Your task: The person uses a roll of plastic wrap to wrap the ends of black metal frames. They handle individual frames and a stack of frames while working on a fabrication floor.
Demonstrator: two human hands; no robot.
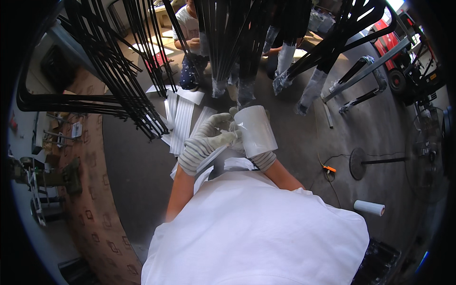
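Observation:
A wide roll of clear plastic film is held up in front of my chest, slightly tilted. My right hand, in a striped work glove, grips it from behind; the roll hides most of its fingers. My left hand, gloved alike, is bent inward at the roll's left side, thumb and fingertips closed at its edge. Crumpled translucent film shows under the left thumb. Below and left of my hands, white ribbed foam strips lie on the dark floor.
Bundles of black metal tube frames stand ahead, some ends wrapped in film. A person sits beyond them. At right are a round-based stand, an orange power socket with cords, and another film roll.

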